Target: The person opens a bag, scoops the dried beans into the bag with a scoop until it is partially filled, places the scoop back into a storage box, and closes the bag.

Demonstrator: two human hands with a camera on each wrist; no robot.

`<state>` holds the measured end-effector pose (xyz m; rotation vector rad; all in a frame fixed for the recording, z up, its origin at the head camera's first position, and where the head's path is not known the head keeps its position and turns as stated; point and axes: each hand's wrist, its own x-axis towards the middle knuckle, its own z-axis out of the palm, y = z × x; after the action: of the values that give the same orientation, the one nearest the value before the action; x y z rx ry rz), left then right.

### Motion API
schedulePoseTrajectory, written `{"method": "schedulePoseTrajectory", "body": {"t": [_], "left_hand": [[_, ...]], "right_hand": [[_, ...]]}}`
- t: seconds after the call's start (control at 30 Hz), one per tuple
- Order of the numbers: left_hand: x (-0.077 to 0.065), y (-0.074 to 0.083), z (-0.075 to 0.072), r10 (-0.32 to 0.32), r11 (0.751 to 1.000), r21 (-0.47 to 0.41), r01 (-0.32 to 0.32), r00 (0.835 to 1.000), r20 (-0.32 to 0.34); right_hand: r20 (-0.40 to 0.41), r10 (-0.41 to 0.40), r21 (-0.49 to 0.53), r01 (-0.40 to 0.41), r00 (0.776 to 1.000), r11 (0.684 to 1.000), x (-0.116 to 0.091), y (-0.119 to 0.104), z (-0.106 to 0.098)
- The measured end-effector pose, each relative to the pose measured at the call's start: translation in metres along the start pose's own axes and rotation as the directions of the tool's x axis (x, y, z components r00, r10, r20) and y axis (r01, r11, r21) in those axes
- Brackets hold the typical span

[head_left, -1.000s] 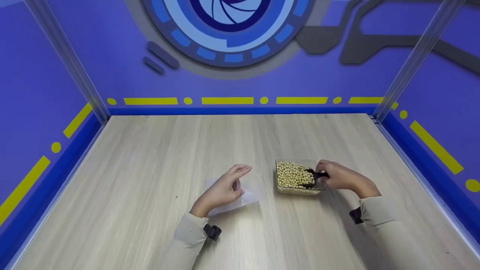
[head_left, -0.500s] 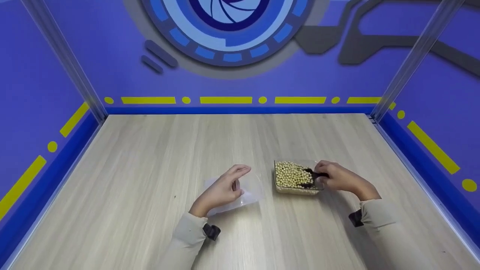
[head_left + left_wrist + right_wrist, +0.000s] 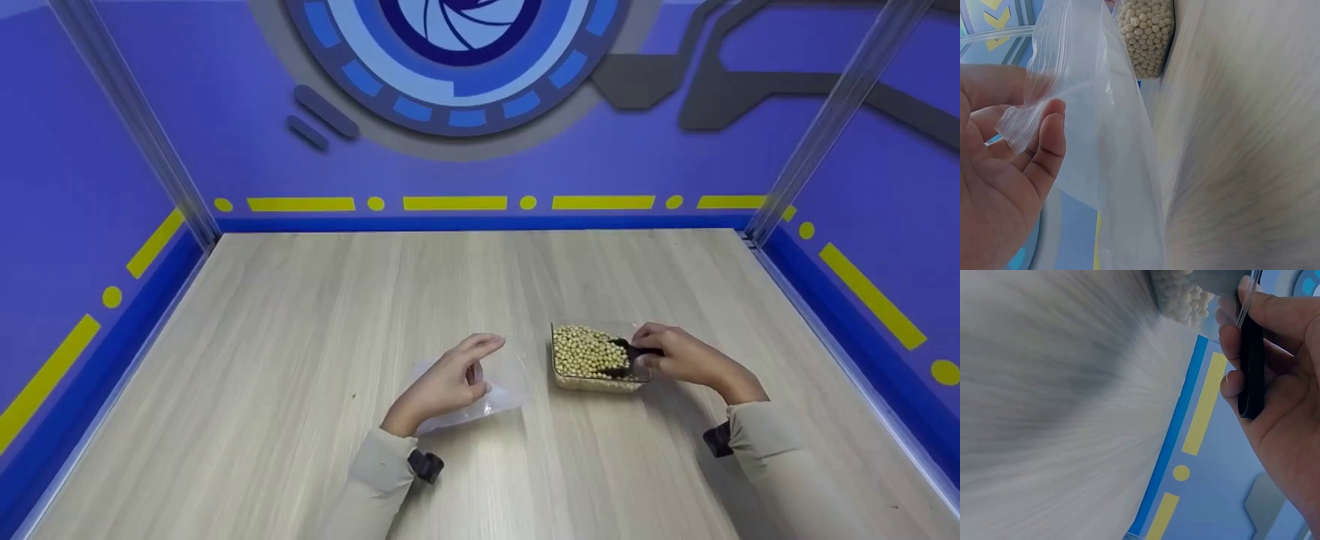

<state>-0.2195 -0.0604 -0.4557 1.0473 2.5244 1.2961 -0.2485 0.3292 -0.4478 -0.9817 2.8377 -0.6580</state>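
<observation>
My left hand (image 3: 441, 388) pinches the top edge of a clear zip bag (image 3: 504, 390), left of the container. The left wrist view shows the ridged zip strip (image 3: 1053, 73) between thumb and fingers, with the bag's body (image 3: 1126, 174) hanging beyond. My right hand (image 3: 686, 361) grips the black handle (image 3: 1251, 365) of a scoop (image 3: 636, 349). The scoop's front end is sunk among dried soybeans (image 3: 585, 351) in a clear rectangular container (image 3: 596, 385). In the right wrist view the thumb and fingers also overlap the container's clear edge (image 3: 1248, 301).
The container and bag are on a light wood-grain table (image 3: 300, 337). Blue panels with yellow marks (image 3: 454, 203) enclose its back and both sides, joined by metal posts (image 3: 142, 127) at the corners.
Very little differs. The right hand and scoop handle shift slightly to the right; the left hand keeps its pinch on the bag. The container stays in place.
</observation>
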Motion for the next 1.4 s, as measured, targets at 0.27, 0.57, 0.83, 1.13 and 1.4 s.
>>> {"method": "schedulePoseTrajectory", "body": {"t": [0.27,0.57,0.83,1.13,1.4], "left_hand": [[-0.0014,0.0001,0.0006,-0.01,1.0,-0.02,0.01,1.0,0.001],[0.0012,-0.0001,-0.0018,-0.007,1.0,-0.02,0.007,1.0,-0.01],[0.0011,-0.0024,-0.0019,-0.038,0.999,-0.02,0.038,0.999,-0.01],[0.0039,-0.0019,-0.0055,-0.03,0.999,-0.028,0.03,1.0,-0.007],[0.0021,-0.0044,-0.0055,-0.03,0.999,-0.012,0.03,1.0,-0.004]], "right_hand": [[-0.013,-0.02,0.017,0.02,1.0,1.0,-0.0011,0.0005,0.0011],[-0.021,-0.012,0.0,0.012,1.0,1.0,-0.0023,0.0011,0.0014],[-0.025,-0.006,0.012,0.007,1.0,1.0,-0.0024,0.0026,0.0026],[-0.043,0.016,0.045,-0.014,0.999,0.999,-0.0042,0.0065,0.003],[-0.048,-0.002,0.061,0.005,0.999,0.998,-0.0018,0.01,0.0036]]}}
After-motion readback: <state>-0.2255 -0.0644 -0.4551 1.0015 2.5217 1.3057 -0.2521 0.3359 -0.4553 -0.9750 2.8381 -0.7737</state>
